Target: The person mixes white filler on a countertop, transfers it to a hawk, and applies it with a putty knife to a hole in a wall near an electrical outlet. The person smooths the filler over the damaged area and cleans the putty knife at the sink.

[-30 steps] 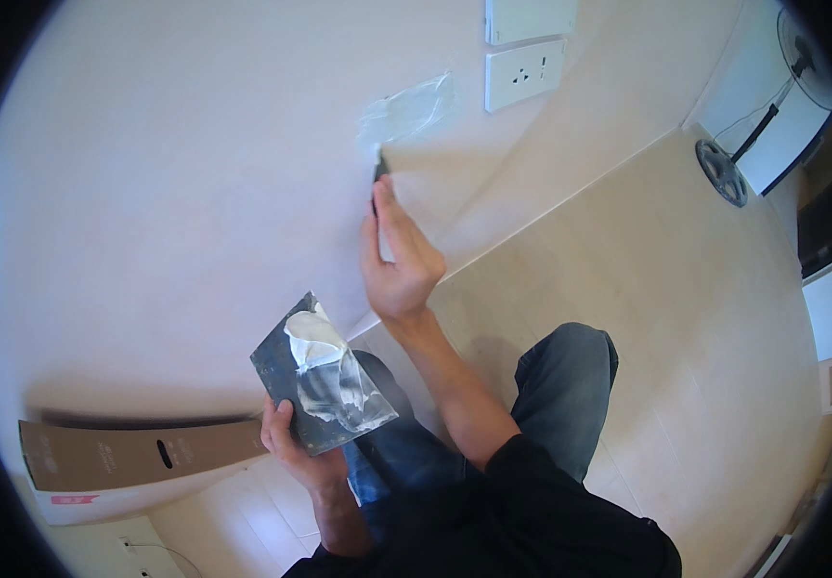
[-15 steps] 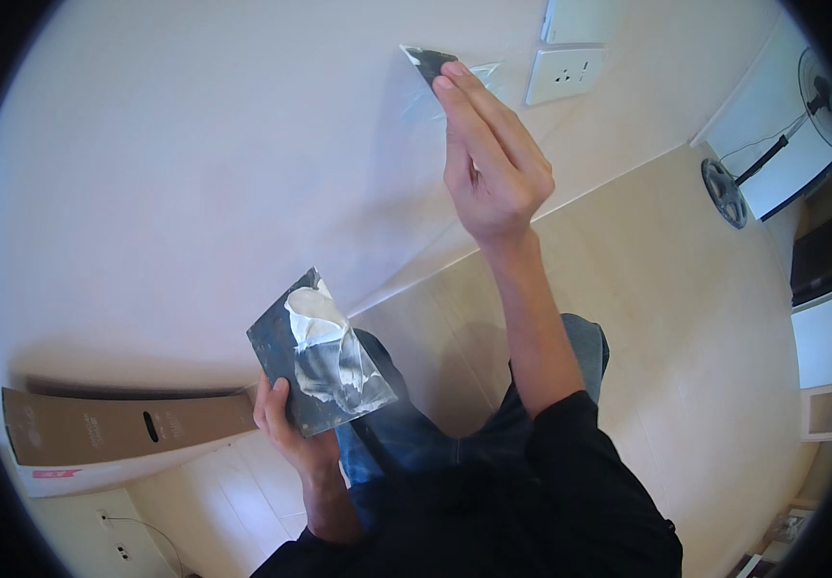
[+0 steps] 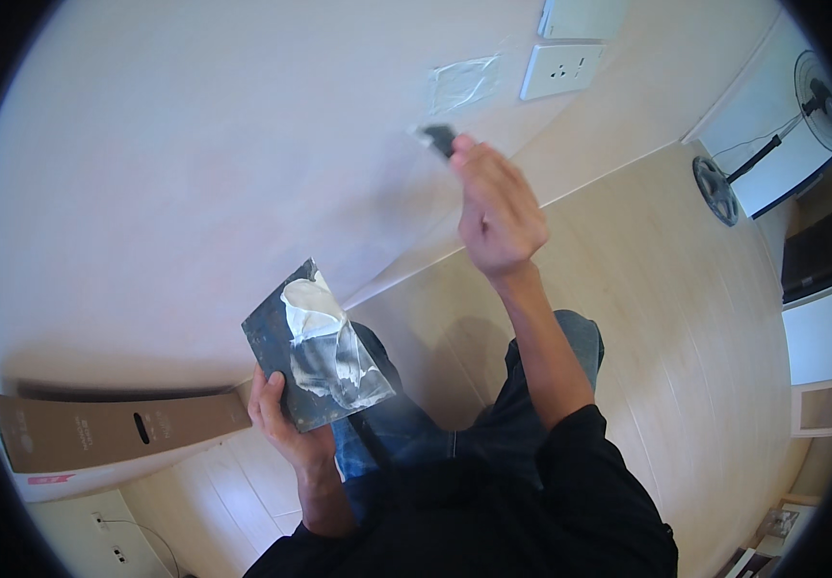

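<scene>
My left hand (image 3: 281, 424) grips a dark square plate, a plasterer's hawk (image 3: 276, 332), by its lower left edge, thumb on top. White filler paste (image 3: 315, 310) lies in a thick heap on its right half, with thinner smears below. In my right hand (image 3: 501, 207) is a small dark putty knife (image 3: 439, 138) with white paste along its blade edge, slightly blurred. The blade is apart from the filler patch (image 3: 465, 85), a roughly square, shiny smear on the pale wall (image 3: 243, 173). My fingers cover most of the knife.
A white wall socket (image 3: 560, 71) sits right of the patch, with another white plate (image 3: 585, 17) above it. A cardboard box (image 3: 79, 432) leans along the wall at left. At far right stands a fan (image 3: 717, 191) on the wood-look floor (image 3: 666, 289).
My right hand has drawn the putty knife off the wall and down toward me, uncovering the whole filler patch. The hawk in my left hand has hardly moved.
</scene>
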`<state>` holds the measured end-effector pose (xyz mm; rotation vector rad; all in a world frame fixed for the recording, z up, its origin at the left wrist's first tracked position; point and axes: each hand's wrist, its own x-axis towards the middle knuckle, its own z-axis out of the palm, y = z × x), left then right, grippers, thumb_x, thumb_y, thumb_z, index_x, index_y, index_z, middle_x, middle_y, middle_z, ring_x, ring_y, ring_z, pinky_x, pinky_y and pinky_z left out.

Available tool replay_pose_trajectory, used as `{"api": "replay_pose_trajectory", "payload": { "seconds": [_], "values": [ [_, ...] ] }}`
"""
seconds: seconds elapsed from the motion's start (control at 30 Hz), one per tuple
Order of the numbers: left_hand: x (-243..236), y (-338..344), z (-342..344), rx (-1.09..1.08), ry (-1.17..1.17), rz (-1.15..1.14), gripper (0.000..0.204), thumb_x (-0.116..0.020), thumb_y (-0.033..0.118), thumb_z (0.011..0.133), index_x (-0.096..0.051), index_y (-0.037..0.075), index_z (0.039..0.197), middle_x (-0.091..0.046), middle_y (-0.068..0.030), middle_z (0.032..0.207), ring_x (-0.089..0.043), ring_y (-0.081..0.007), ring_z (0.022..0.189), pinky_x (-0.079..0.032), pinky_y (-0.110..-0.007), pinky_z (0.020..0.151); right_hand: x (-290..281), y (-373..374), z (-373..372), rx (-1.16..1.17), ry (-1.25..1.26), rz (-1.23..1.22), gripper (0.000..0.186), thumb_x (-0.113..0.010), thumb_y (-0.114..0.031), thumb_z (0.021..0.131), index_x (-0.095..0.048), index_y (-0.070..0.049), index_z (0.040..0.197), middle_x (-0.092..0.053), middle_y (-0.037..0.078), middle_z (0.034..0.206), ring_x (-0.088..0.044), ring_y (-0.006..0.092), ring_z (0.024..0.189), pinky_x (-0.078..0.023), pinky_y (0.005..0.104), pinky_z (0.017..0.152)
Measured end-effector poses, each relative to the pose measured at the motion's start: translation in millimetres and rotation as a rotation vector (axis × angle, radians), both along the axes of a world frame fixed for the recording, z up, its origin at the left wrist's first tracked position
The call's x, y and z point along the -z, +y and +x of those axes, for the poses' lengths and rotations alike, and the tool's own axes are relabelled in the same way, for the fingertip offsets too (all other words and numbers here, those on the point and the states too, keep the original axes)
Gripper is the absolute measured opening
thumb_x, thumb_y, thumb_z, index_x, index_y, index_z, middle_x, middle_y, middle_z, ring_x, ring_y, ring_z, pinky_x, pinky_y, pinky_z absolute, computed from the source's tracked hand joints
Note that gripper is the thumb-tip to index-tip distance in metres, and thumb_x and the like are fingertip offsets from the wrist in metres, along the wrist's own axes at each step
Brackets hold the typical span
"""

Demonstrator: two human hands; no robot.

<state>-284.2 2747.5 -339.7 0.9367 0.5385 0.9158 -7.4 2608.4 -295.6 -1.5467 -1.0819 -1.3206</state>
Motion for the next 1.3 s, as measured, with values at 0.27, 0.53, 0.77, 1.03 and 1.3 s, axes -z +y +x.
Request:
{"api": "replay_pose_trajectory", "payload": {
  "seconds": [0.27, 0.53, 0.77, 1.03, 1.3],
  "values": [
    [5.0, 0.5, -2.1, 0.016, 0.124, 0.201, 0.029, -0.050, 0.009, 0.098, -0.055, -0.005, 0.123, -0.043, -0.0144, 0.140, -0.049, -0.0258, 0.128, -0.047, -0.040, 0.104, -16.9, 24.5, 29.7, 0.187, -0.108, 0.134, 0.026, -0.063, 0.010, 0.084, -0.071, 0.004, 0.109, -0.072, 0.019, 0.110, -0.069, 0.0293, 0.110, -0.054, 0.0436, 0.094],
    [3.7, 0.5, -1.3, 0.048, 0.015, 0.085, 0.032, -0.050, 0.014, 0.097, -0.055, -0.002, 0.125, -0.046, -0.0148, 0.140, -0.051, -0.0245, 0.126, -0.046, -0.039, 0.103, 23.0, 59.5, 9.9, 0.188, 0.058, 0.085, 0.030, -0.067, 0.009, 0.082, -0.070, 0.006, 0.112, -0.070, 0.021, 0.113, -0.066, 0.0317, 0.113, -0.048, 0.0484, 0.102],
    [0.3, -2.4, 1.7, 0.003, -0.015, -0.042, 0.041, -0.051, 0.018, 0.095, -0.053, -0.006, 0.128, -0.049, -0.0139, 0.138, -0.053, -0.0219, 0.123, -0.047, -0.036, 0.102, 34.7, 55.2, -25.9, 0.162, 0.074, 0.176, 0.032, -0.066, 0.008, 0.082, -0.070, 0.004, 0.113, -0.069, 0.020, 0.117, -0.066, 0.0328, 0.113, -0.046, 0.0499, 0.103],
    [0.2, 1.6, -2.2, 0.113, -0.068, -0.052, 0.036, -0.051, 0.017, 0.096, -0.054, -0.002, 0.127, -0.050, -0.0138, 0.134, -0.051, -0.0226, 0.125, -0.047, -0.037, 0.102, -2.8, 36.0, 17.5, 0.237, 0.251, 0.553, 0.029, -0.062, 0.009, 0.090, -0.068, 0.006, 0.118, -0.072, 0.018, 0.111, -0.071, 0.0222, 0.102, -0.054, 0.0300, 0.088],
    [16.0, -0.6, -7.0, 0.089, 0.111, 0.395, 0.027, -0.050, 0.011, 0.101, -0.051, 0.013, 0.128, -0.036, -0.0131, 0.144, -0.045, -0.0285, 0.131, -0.046, -0.044, 0.106, -6.0, 33.5, 35.9, 0.137, 0.420, 0.691, 0.028, -0.062, 0.007, 0.092, -0.067, 0.006, 0.119, -0.073, 0.016, 0.108, -0.070, 0.0183, 0.099, -0.054, 0.0264, 0.087]
  ]
}}
